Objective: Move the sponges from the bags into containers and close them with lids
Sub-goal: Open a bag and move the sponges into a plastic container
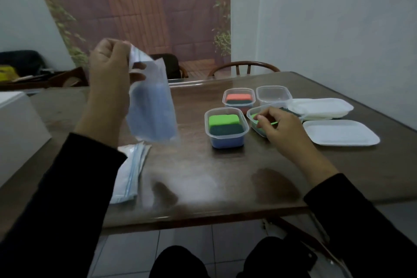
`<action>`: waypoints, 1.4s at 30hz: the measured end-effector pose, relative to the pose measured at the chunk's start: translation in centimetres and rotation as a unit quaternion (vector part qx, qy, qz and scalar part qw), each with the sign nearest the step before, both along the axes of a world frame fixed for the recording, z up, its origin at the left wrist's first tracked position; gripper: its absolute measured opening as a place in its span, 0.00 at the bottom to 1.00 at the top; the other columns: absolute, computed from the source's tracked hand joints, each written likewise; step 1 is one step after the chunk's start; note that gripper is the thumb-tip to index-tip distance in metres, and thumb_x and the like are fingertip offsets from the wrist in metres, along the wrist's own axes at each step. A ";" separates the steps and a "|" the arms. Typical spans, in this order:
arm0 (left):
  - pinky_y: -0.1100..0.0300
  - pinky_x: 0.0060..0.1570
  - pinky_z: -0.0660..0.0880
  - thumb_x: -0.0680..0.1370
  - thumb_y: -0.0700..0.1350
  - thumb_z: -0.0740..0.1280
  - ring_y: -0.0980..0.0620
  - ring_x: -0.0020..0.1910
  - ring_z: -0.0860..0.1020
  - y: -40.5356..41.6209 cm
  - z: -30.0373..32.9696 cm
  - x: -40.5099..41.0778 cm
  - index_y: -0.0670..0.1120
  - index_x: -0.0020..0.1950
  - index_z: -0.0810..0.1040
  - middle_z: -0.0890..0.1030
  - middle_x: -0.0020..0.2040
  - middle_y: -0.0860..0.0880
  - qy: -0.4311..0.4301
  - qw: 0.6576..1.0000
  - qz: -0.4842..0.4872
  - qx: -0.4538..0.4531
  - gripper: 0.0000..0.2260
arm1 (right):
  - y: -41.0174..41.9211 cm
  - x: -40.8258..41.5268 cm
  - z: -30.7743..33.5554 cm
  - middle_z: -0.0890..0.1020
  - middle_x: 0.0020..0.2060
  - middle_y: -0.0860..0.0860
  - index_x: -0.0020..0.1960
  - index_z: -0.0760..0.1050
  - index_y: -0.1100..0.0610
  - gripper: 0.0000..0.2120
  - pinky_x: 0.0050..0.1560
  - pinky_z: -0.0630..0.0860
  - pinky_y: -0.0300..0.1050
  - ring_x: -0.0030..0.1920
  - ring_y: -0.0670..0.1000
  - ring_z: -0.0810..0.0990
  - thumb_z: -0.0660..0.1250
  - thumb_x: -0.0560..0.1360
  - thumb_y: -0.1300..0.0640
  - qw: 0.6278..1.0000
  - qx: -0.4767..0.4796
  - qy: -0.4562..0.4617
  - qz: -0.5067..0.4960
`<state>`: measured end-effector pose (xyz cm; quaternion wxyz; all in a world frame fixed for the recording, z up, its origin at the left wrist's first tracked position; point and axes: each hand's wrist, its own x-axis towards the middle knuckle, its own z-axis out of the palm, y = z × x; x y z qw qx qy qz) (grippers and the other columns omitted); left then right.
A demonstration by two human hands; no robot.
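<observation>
Plastic bag (152, 106) pinched in your left hand (110, 67), upper left. Right hand (276, 123) presses green sponge (266, 122) into third container (259, 119), centre right. Two containers filled; one empty; lids (340, 132) all off.

Bare table (203, 176) lies open in front between the flat bags (128, 171) on the left and 4 containers (226, 127) clustered right, with 2 lids (340, 135) crowding beyond them.

Dim room with a dark wooden table

Pale walls (338, 18) flank a reddish brick-patterned backdrop (140, 7); a curved wooden chair back (243, 67) stands behind the table (203, 176), over a grey tiled floor (126, 253).
</observation>
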<state>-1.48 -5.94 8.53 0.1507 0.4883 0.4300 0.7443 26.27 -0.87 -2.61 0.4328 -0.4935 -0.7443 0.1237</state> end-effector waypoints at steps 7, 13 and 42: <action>0.74 0.24 0.70 0.79 0.39 0.58 0.58 0.29 0.72 -5.7 -2.5 1.6 0.44 0.38 0.72 0.71 0.34 0.46 0.206 0.969 0.042 -0.128 0.10 | -1.9 -1.1 -0.2 0.83 0.40 0.48 0.47 0.79 0.56 0.07 0.41 0.71 0.34 0.39 0.42 0.78 0.64 0.77 0.56 0.992 -0.069 -0.005 0.106; 0.72 0.26 0.66 0.77 0.39 0.61 0.62 0.22 0.69 -4.2 -6.0 6.5 0.45 0.34 0.72 0.69 0.28 0.51 0.317 0.923 -0.057 -0.210 0.11 | -3.3 -1.5 -1.2 0.83 0.44 0.47 0.48 0.80 0.51 0.06 0.47 0.74 0.38 0.45 0.45 0.80 0.65 0.77 0.52 0.978 -0.145 -0.027 0.149; 0.62 0.44 0.75 0.76 0.38 0.66 0.58 0.37 0.78 -1.2 -13.2 9.5 0.43 0.41 0.77 0.81 0.37 0.46 0.269 0.871 -0.264 -0.315 0.04 | -5.7 -2.2 -1.4 0.85 0.39 0.53 0.47 0.81 0.59 0.08 0.31 0.76 0.35 0.33 0.43 0.82 0.65 0.77 0.57 0.919 -0.342 0.139 0.136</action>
